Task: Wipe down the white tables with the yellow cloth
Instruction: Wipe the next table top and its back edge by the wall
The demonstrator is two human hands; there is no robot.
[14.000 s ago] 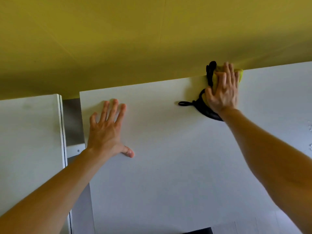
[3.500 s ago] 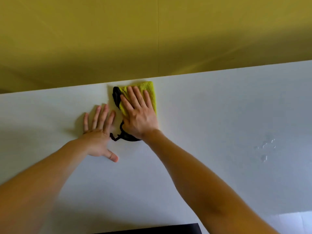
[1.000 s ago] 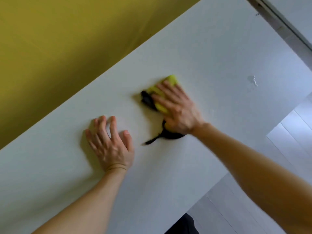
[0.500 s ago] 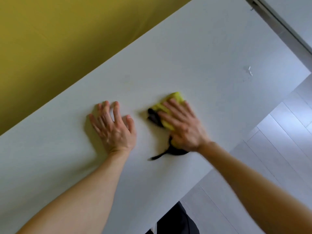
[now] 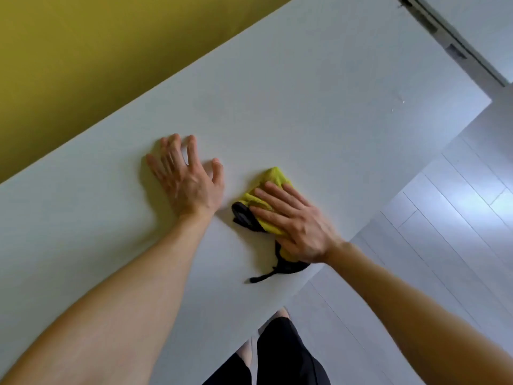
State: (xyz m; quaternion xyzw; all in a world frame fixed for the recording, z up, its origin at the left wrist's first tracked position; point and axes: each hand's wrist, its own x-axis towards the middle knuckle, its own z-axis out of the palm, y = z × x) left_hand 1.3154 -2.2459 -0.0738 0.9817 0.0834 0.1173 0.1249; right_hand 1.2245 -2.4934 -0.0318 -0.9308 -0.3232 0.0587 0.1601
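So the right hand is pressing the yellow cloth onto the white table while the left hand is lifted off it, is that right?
Not quite: the head view shows the left hand resting on the white table, not lifted. The right hand does press the yellow cloth onto it.

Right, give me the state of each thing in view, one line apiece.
white table, a few small specks toward its right end.
yellow cloth, folded, lying flat on the white table.
black strap, trailing loose from the yellow cloth.
left hand, flat on the white table, fingers spread, holding nothing.
right hand, fingers straight, pressing the yellow cloth down.
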